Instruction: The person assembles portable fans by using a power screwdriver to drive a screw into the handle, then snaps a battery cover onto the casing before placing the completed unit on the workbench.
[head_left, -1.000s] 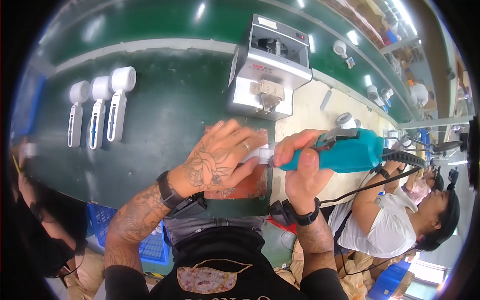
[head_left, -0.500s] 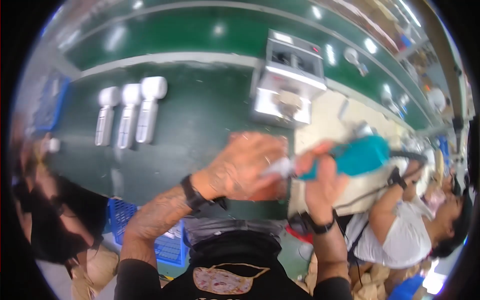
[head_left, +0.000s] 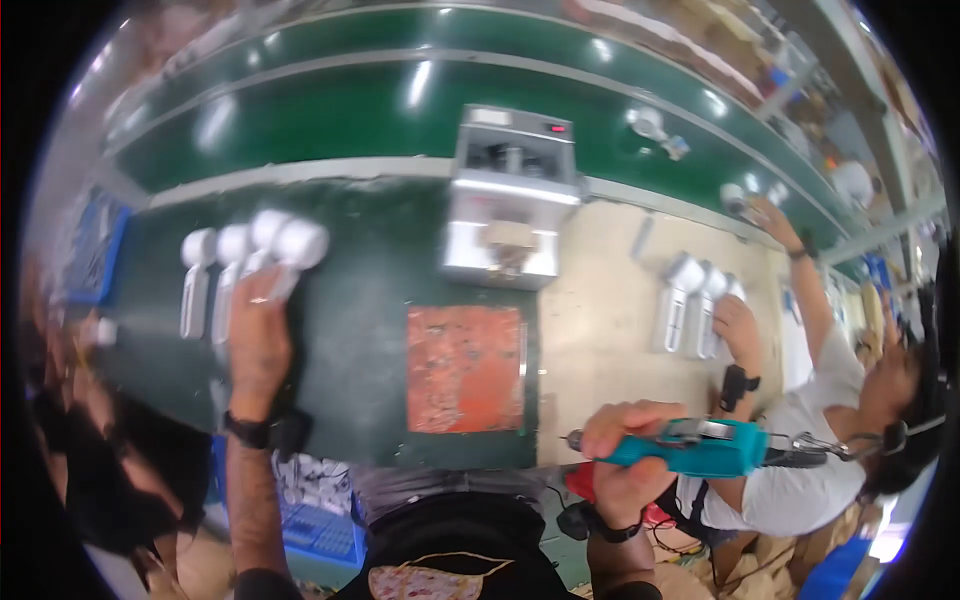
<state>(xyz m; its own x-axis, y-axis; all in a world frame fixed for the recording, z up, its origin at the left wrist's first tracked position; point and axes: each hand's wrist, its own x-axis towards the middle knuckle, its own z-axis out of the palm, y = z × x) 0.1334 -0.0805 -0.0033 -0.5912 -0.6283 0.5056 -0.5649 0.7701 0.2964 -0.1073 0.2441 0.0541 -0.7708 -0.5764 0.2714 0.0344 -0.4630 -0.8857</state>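
Observation:
My left hand (head_left: pixel 260 335) is closed round a white round-headed handheld device (head_left: pixel 300 245), at the right end of a row on the green table. Its fingers hide much of the handle, and the head is slightly blurred. Beside it lie more of the same white devices (head_left: pixel 199 247), heads away from me and handles toward me. My right hand (head_left: pixel 625 460) grips a teal electric screwdriver (head_left: pixel 715 447) near the front edge. The screwdriver lies sideways, its bit pointing left and its tail joined to a metal hook and cord. An orange-red worn mat (head_left: pixel 465 370) lies bare between my hands.
A silver machine (head_left: pixel 510 210) with a red display stands beyond the mat. At right, a co-worker's hand (head_left: pixel 738 325) touches similar white devices (head_left: pixel 683 275) on a beige board (head_left: pixel 595 340). A blue crate (head_left: pixel 320 530) sits below the table edge; a green conveyor (head_left: pixel 330 100) runs behind.
My left hand has moved from the mat to the row at left, with a white device in it. My right hand has drawn the screwdriver away from the mat, nearer the front edge.

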